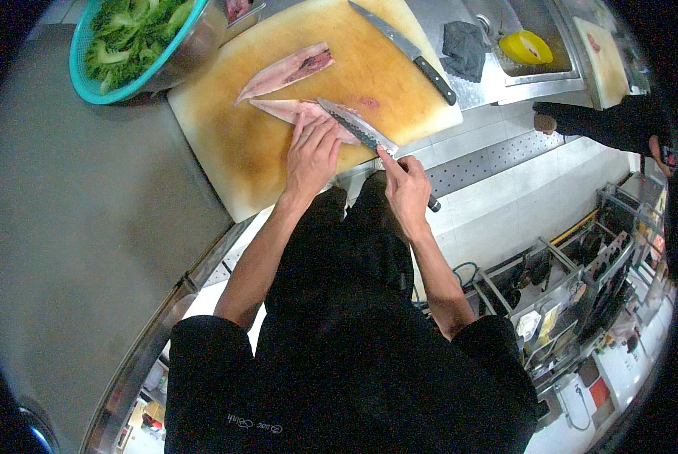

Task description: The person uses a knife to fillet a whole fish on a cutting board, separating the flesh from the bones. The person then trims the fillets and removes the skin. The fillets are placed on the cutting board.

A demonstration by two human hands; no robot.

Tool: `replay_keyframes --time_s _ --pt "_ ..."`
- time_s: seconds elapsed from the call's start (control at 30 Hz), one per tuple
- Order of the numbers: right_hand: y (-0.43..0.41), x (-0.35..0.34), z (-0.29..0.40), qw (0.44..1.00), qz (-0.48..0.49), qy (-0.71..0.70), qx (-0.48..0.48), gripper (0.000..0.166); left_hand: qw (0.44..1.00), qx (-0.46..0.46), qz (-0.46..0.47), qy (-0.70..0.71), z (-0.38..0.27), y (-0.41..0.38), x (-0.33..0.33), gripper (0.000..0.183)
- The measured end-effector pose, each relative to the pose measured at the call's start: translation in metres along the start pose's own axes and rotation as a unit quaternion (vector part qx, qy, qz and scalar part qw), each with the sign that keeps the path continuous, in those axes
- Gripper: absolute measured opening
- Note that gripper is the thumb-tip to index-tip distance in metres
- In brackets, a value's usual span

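Under the spread fingers of my left hand point(314, 150) lies a pale pink fish fillet point(279, 110), pressed flat on the yellowed cutting board point(225, 164). My right hand point(408, 187) grips the dark handle of a kitchen knife point(361, 129) with a hammered blade, its index finger stretched along the spine. The blade crosses over the fillet's right part, beside my left fingertips; whether its edge has entered the flesh cannot be told. A second fillet point(285, 72) with a dark red patch rests farther up the board, apart from both hands.
Another knife point(407, 51) with a black riveted handle lies along the board's right edge. At upper left stands a metal bowl point(202, 51) with a turquoise colander point(83, 85) of leafy greens. A dark cloth point(465, 50) lies beside the sink point(543, 71). Another person's arm point(600, 122) shows at right.
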State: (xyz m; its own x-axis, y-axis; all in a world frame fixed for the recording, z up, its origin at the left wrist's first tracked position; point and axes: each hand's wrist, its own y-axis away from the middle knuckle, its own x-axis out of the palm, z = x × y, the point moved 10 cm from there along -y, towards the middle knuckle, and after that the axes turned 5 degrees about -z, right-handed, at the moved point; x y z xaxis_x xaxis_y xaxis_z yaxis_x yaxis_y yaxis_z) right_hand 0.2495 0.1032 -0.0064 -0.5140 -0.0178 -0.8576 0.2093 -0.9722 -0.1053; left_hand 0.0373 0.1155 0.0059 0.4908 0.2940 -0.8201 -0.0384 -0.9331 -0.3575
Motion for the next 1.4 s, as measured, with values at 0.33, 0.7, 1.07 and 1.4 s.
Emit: replay_keyframes --time_s 0.33,0.7,1.07,1.4 --pt "-0.011 -0.005 0.003 1.0 0.007 0.01 -0.014 0.056 1.0 0.0 -0.001 0.006 -0.002 0.002 0.001 0.028" --pt "-0.014 -0.011 -0.012 0.999 0.043 0.011 0.008 0.051 1.0 -0.015 0.005 -0.007 0.0 0.003 0.003 0.024" --pt "-0.028 -0.035 -0.055 0.985 0.054 -0.14 0.091 0.032 0.998 -0.044 0.008 0.034 0.004 -0.007 -0.002 0.02" --pt "-0.024 -0.055 -0.047 0.964 0.07 -0.235 0.1 0.032 0.981 -0.154 -0.005 0.115 0.02 -0.042 -0.015 0.02"
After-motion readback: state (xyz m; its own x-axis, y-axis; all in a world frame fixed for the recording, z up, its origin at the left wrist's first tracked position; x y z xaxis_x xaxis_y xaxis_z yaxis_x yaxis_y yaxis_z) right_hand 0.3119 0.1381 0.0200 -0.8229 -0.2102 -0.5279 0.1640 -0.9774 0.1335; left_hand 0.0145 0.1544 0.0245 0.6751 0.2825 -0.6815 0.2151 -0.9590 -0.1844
